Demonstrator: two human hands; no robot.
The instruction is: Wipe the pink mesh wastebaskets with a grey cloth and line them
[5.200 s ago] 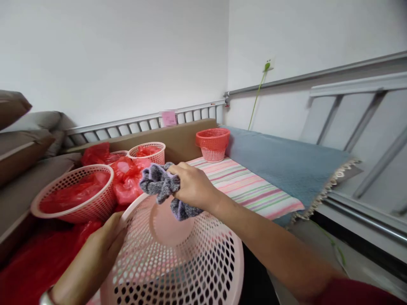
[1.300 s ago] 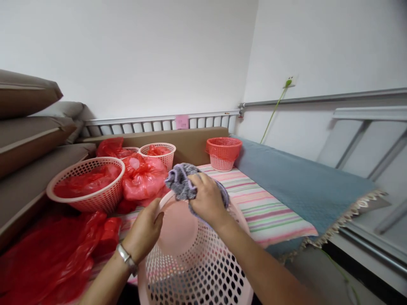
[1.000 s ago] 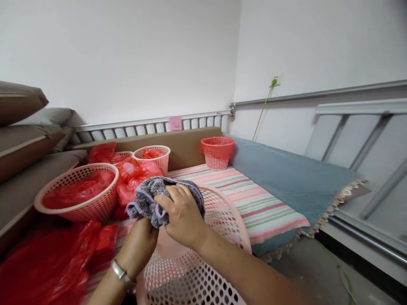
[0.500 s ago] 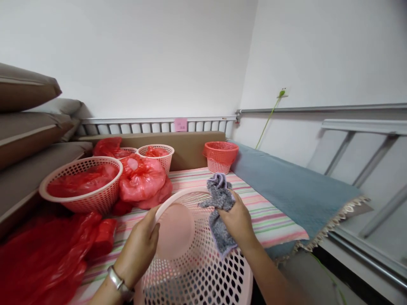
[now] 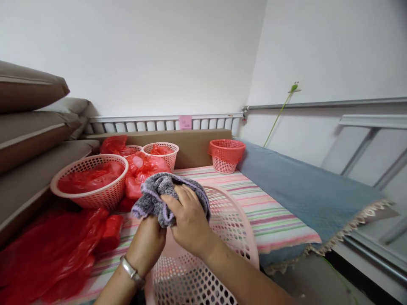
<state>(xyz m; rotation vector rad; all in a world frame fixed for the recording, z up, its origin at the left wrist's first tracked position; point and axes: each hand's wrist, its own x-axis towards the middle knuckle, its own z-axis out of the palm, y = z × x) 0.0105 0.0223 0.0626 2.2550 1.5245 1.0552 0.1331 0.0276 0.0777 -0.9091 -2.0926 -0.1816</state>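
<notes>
Where R hand (image 5: 190, 220) is: fingers bent, partly closed on grey cloth (image 5: 155, 182), sunk in its folds; back of hand faces up, palm side hidden.
L hand (image 5: 151, 233): just beside R, lower; fingers hidden under cloth, so can't tell how far open or what they grip. Silver bracelet (image 5: 130, 270) on wrist.
Cloth: bunched, w/ purple edging; covers L fingers, sits at upper-left part of big pink basket (image 5: 253, 250).
Basket: perforated, below both hands, mouth twd camera; upper-left rim hidden by cloth & hands.
Sheet: striped sheet (image 5: 270, 207), pink/green/white, spreads beyond basket & to its R.
Bags etc.: knotted red bag (image 5: 135, 185) just past cloth; red roll (image 5: 111, 232) & loose red plastic (image 5: 47, 258) lower L.
Other baskets: wide pink basket (image 5: 101, 197) on L w/ red plastic inside; smaller pink basket (image 5: 169, 159) behind bag, also w/ red plastic; red basket (image 5: 227, 150) nested in a pale one, far end of sheet.
Edges: stacked cushions (image 5: 32, 125) far L; brown pad (image 5: 197, 148) along back; blue cover (image 5: 305, 182) w/ lace trim on R.
</notes>
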